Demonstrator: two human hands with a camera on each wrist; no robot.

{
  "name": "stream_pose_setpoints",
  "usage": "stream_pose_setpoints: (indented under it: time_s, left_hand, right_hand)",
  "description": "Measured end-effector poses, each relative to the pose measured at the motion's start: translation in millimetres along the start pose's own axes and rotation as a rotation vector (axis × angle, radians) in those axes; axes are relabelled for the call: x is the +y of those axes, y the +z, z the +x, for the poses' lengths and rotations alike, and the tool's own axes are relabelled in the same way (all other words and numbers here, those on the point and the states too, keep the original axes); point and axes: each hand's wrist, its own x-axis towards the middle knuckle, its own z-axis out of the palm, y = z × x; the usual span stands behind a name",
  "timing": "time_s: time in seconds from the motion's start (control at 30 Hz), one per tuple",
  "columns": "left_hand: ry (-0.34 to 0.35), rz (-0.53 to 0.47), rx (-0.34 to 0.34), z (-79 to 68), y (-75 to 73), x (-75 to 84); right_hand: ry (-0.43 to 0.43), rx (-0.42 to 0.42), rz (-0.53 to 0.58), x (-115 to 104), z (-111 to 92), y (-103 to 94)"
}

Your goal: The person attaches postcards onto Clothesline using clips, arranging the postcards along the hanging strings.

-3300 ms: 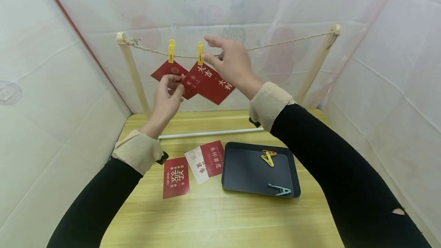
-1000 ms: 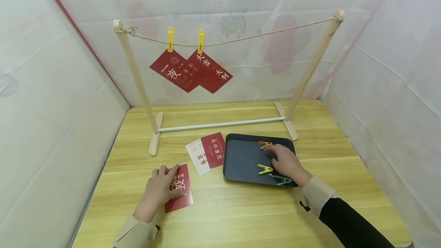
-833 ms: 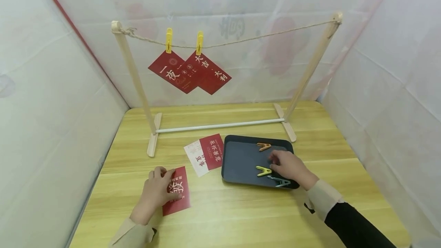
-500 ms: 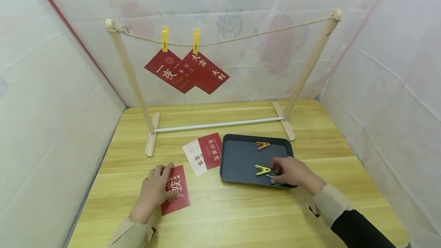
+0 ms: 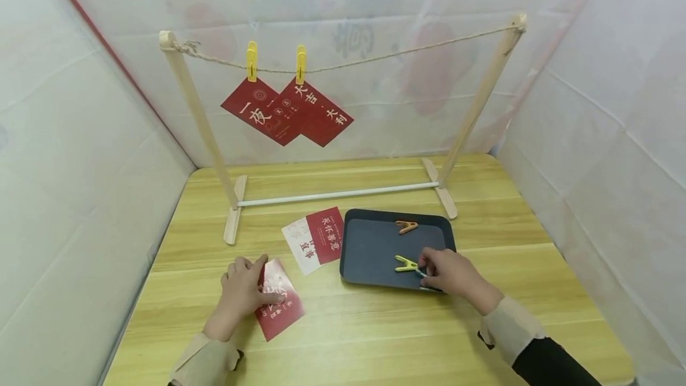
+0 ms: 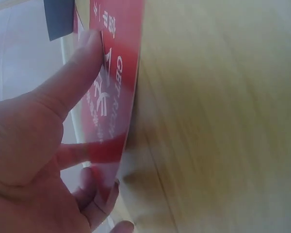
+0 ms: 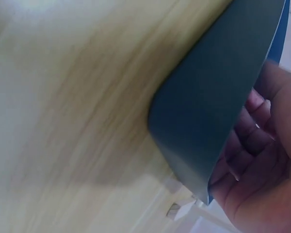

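In the head view my left hand (image 5: 238, 292) pinches a red greeting card (image 5: 285, 313) with pale lettering, thumb on its face. The left wrist view shows fingers behind the card (image 6: 121, 48), which is tilted off the table. My right hand (image 5: 454, 274) is over the right end of the dark tray (image 5: 370, 243), pinching a light blue clothespin (image 5: 422, 273) that is mostly hidden by the fingers. A yellow clothespin (image 5: 405, 264) lies right beside those fingertips. In the right wrist view the tray's wall (image 7: 199, 107) hides the fingertips.
An orange clothespin (image 5: 407, 227) lies in the tray. Left of it a white card (image 5: 300, 246) and a red card (image 5: 326, 237) overlap. Behind, a wooden stand (image 5: 195, 112) carries a string (image 5: 407, 52), where yellow clothespins (image 5: 252, 61) hold two overlapping red cards (image 5: 321, 112).
Both hands have come down from the string, where two cards hang. The left hand has taken and tilted the lettered card; the right has moved within the tray onto the light blue clothespin.
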Motion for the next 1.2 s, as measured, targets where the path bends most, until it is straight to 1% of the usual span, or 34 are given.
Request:
stream_pose_setpoints:
  time_s: [0.07, 0.2, 0.3, 0.33, 0.43, 0.5, 0.6, 0.67, 0.73, 0.83, 0.87, 0.93, 1.03, 1.1, 1.2]
  left_hand:
    - [-0.003, -0.054, 0.013, 0.7, -0.4, -3.0]
    - [-0.03, -0.175, 0.004, 3.1, -2.0, -9.6]
    - [-0.048, -0.259, 0.004, 4.3, -5.0, -14.7]
    - [-0.047, -0.286, 0.014, 4.6, -7.0, -15.5]
    - [-0.048, -0.376, 0.036, 5.3, -13.0, -16.9]
    - [-0.055, -0.438, 0.05, 5.5, -17.0, -17.0]
    - [-0.076, -0.545, 0.079, 5.2, -23.4, -15.0]
    - [-0.086, -0.632, 0.101, 5.3, -28.0, -12.6]
    - [-0.095, -0.717, 0.123, 6.1, -33.1, -8.8]
    - [-0.106, -0.851, 0.127, 7.4, -40.7, -2.6]
    - [-0.116, -0.883, 0.128, 7.8, -42.8, -0.3]
    - [-0.131, -0.945, 0.125, 8.2, -46.4, 3.7]
    - [-0.148, -0.993, 0.13, 8.8, -49.1, 8.4]
    - [-0.145, -1.03, 0.121, 8.9, -49.3, 10.4]
    - [-0.139, -1.054, 0.104, 9.2, -47.7, 13.9]
  right_hand:
    - [-0.008, 0.024, -0.007, -0.1, -1.2, 1.2]
    - [-0.015, 0.085, 0.002, -0.3, -3.4, 3.1]
    - [0.0, 0.133, 0.068, -1.5, -4.0, 4.8]
    - [0.005, 0.15, 0.097, -1.3, -3.9, 5.3]
    - [0.03, 0.197, 0.223, -0.2, -3.2, 6.1]
    - [0.048, 0.218, 0.344, 0.6, -2.0, 6.1]
    - [0.081, 0.228, 0.545, 1.3, 0.6, 6.1]
    - [0.11, 0.235, 0.665, 0.9, 2.3, 6.2]
    - [0.138, 0.244, 0.738, 0.5, 3.8, 5.7]
    - [0.21, 0.264, 0.819, -1.2, 4.5, 3.0]
    - [0.236, 0.263, 0.841, -5.4, 3.4, -1.3]
    - [0.257, 0.275, 0.876, -7.9, 3.5, -3.9]
    - [0.276, 0.285, 0.903, -9.2, 3.6, -5.4]
    - [0.249, 0.288, 0.88, -6.3, 4.6, -1.2]
    - [0.212, 0.267, 0.855, -5.5, 2.9, 1.5]
